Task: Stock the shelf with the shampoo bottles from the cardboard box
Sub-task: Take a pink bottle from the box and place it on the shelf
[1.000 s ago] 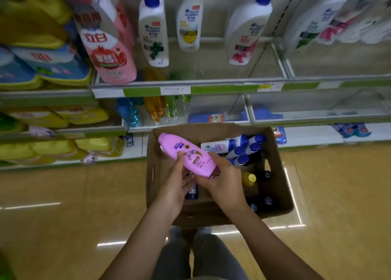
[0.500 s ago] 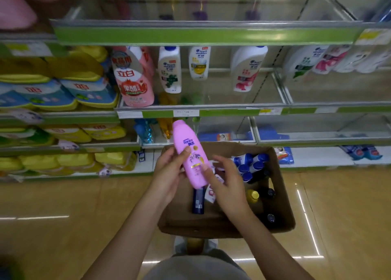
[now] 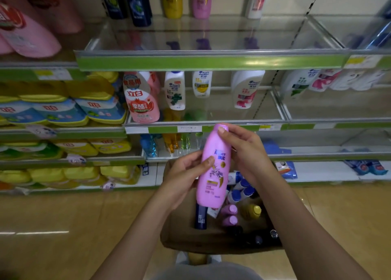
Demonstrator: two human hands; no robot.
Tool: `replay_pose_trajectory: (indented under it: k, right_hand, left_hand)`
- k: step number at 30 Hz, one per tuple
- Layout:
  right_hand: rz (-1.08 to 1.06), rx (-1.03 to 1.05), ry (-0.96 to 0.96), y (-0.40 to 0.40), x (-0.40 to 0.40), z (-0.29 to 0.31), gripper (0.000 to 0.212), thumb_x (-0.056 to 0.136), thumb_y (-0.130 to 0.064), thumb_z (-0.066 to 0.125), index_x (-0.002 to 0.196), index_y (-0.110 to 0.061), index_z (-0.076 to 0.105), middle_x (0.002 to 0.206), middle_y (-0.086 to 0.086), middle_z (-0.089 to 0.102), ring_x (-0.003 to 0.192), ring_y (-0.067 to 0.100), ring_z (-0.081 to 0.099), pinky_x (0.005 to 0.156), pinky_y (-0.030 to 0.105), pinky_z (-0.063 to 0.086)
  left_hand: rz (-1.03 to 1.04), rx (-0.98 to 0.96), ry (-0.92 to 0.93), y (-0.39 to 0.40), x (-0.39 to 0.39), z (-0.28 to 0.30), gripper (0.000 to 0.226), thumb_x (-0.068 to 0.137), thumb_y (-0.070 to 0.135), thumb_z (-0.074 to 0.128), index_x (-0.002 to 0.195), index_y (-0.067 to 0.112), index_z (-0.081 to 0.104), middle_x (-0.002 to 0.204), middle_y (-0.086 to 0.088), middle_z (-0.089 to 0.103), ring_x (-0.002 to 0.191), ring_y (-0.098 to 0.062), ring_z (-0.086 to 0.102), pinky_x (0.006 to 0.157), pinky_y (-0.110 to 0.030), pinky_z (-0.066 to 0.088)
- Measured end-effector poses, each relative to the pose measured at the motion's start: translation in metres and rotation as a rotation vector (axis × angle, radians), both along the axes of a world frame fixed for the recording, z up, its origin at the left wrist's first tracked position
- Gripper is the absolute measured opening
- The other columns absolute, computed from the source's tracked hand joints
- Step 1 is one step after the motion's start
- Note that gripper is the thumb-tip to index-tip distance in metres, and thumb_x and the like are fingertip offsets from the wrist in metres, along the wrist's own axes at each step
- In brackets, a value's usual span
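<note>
Closest to us, our two forearms reach forward over a cardboard box on the floor. Inside it, lying loose, are a dark navy bottle near the left wall, two small pink-capped bottles, a yellow-capped bottle and several white bottles with blue caps toward the far right corner.

Above the box we hold a pink shampoo bottle upright, cap up. Our left hand curls round its lower left side, thumb pressed on the label. Our right hand wraps the upper right side, with a fingertip on the pink cap. Both hands are clamped on the bottle; it touches nothing else.

Beyond it, the nearest shelf's green front edge sits level with the cap. On that shelf stand white shampoo bottles and a pink detergent pouch at its left end. Higher and farther, another shelf carries dark, yellow and pink bottles at its back edge.

We judge the risks ahead: the smooth bottle could slip as one hand lets go and drop into the box, or its cap could catch a shelf's front lip on the way in, tipping it. Pushed in carelessly, it might also knock over the standing bottles.
</note>
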State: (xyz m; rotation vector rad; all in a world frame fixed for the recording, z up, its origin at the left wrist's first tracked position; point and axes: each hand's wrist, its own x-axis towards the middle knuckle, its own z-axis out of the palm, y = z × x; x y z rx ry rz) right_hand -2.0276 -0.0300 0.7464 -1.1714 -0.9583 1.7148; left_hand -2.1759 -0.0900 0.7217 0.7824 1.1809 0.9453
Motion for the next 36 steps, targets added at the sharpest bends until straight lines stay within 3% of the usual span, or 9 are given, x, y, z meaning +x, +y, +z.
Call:
replay_pose_trajectory:
  k: [2, 6, 8, 12, 15, 19, 28, 33, 36]
  right_hand:
    - [-0.019, -0.006, 0.059, 0.002, 0.0, 0.004, 0.023, 0.089, -0.015, 0.065, 0.11, -0.009, 0.069, 0.082, 0.001, 0.07, 0.073, 0.014, 0.065, 0.062, 0.027, 0.054]
    - [-0.023, 0.029, 0.244, 0.01, 0.0, 0.015, 0.03, 0.084, -0.016, 0.062, 0.112, -0.007, 0.068, 0.093, 0.007, 0.072, 0.079, 0.015, 0.065, 0.074, 0.028, 0.055]
    - [-0.012, 0.053, 0.333, 0.013, 0.0, 0.022, 0.029, 0.086, -0.015, 0.059, 0.112, -0.006, 0.066, 0.103, 0.009, 0.072, 0.085, 0.016, 0.065, 0.081, 0.031, 0.055]
    - [0.024, 0.126, 0.31, 0.013, 0.0, 0.028, 0.039, 0.089, -0.024, 0.056, 0.121, -0.003, 0.062, 0.116, 0.012, 0.068, 0.101, 0.019, 0.062, 0.091, 0.036, 0.049]
    - [0.093, 0.168, 0.192, 0.009, 0.001, 0.032, 0.05, 0.08, -0.038, 0.064, 0.12, -0.008, 0.064, 0.117, 0.015, 0.063, 0.105, 0.024, 0.059, 0.095, 0.043, 0.047]
    - [0.118, 0.181, 0.18, 0.006, 0.002, 0.037, 0.05, 0.074, -0.033, 0.07, 0.117, -0.008, 0.062, 0.123, 0.016, 0.065, 0.109, 0.026, 0.062, 0.094, 0.042, 0.052]
    - [0.118, 0.18, 0.2, 0.008, 0.002, 0.044, 0.043, 0.088, -0.018, 0.061, 0.126, 0.0, 0.056, 0.121, 0.016, 0.067, 0.107, 0.026, 0.065, 0.097, 0.048, 0.05]
    - [0.139, 0.205, 0.207, 0.009, 0.001, 0.049, 0.042, 0.084, -0.037, 0.06, 0.12, -0.014, 0.059, 0.109, 0.008, 0.069, 0.1, 0.02, 0.064, 0.094, 0.042, 0.049]
    - [0.161, 0.21, 0.278, 0.015, 0.001, 0.058, 0.052, 0.088, -0.042, 0.054, 0.129, -0.01, 0.054, 0.123, 0.018, 0.064, 0.116, 0.033, 0.06, 0.104, 0.048, 0.043]
  left_hand:
    - [0.002, -0.057, -0.082, -0.004, 0.0, 0.002, 0.049, 0.074, 0.033, 0.065, 0.117, 0.009, 0.061, 0.101, -0.006, 0.073, 0.093, -0.02, 0.07, 0.081, -0.036, 0.056]
    - [-0.143, -0.13, -0.341, -0.012, -0.005, 0.004, 0.067, 0.075, 0.043, 0.07, 0.128, 0.008, 0.051, 0.122, -0.021, 0.062, 0.111, -0.038, 0.061, 0.098, -0.051, 0.046]
    - [-0.139, -0.099, -0.414, -0.013, -0.006, 0.003, 0.081, 0.066, 0.042, 0.081, 0.13, 0.004, 0.048, 0.122, -0.026, 0.06, 0.107, -0.04, 0.062, 0.093, -0.047, 0.051]
    - [0.013, 0.068, -0.046, -0.012, 0.004, 0.016, 0.076, 0.067, 0.045, 0.078, 0.126, 0.004, 0.053, 0.107, -0.014, 0.071, 0.091, -0.027, 0.07, 0.067, -0.025, 0.055]
    - [0.098, 0.203, 0.259, -0.009, 0.01, 0.024, 0.074, 0.058, 0.054, 0.081, 0.117, 0.014, 0.059, 0.104, -0.003, 0.069, 0.091, -0.019, 0.068, 0.066, -0.021, 0.053]
    - [0.228, 0.321, 0.461, -0.008, 0.016, 0.033, 0.057, 0.065, 0.036, 0.082, 0.114, 0.021, 0.057, 0.103, 0.008, 0.062, 0.089, -0.002, 0.062, 0.063, -0.011, 0.048]
    - [0.289, 0.352, 0.701, -0.013, 0.024, 0.034, 0.06, 0.056, 0.063, 0.074, 0.104, 0.044, 0.044, 0.098, 0.02, 0.056, 0.085, -0.001, 0.06, 0.062, -0.036, 0.059]
    - [0.248, 0.361, 0.456, -0.016, 0.021, 0.039, 0.065, 0.06, 0.056, 0.077, 0.114, 0.035, 0.048, 0.108, 0.016, 0.062, 0.095, -0.002, 0.063, 0.07, -0.025, 0.057]
    - [0.201, 0.334, 0.272, -0.014, 0.018, 0.046, 0.053, 0.065, 0.044, 0.078, 0.109, 0.026, 0.055, 0.105, 0.005, 0.068, 0.092, -0.012, 0.068, 0.067, -0.02, 0.054]
